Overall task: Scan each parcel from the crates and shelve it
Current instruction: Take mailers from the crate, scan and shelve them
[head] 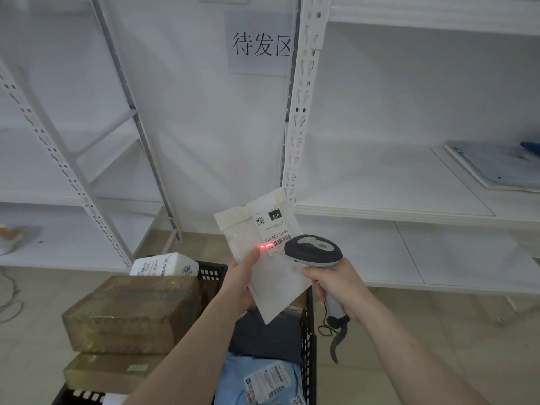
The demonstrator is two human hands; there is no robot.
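Note:
My left hand (241, 280) holds a white padded envelope parcel (263, 252) upright over the black crate (306, 331). Its shipping label (271, 226) faces me. My right hand (339, 283) grips a grey handheld barcode scanner (314, 251) by the handle, its head close to the label. A red scan line (264, 246) falls on the parcel just left of the barcode, by my left thumb. Below, the crate holds a dark grey bag (268, 337) and a light blue bag (257, 381) with a label.
White metal shelving (409, 211) stands ahead on the right, with a flat bluish parcel (493, 168) on it. More shelving (67, 200) stands at left. Taped brown boxes (131, 314) and a white parcel (163, 266) are stacked at lower left. The scanner cable (336, 343) hangs down.

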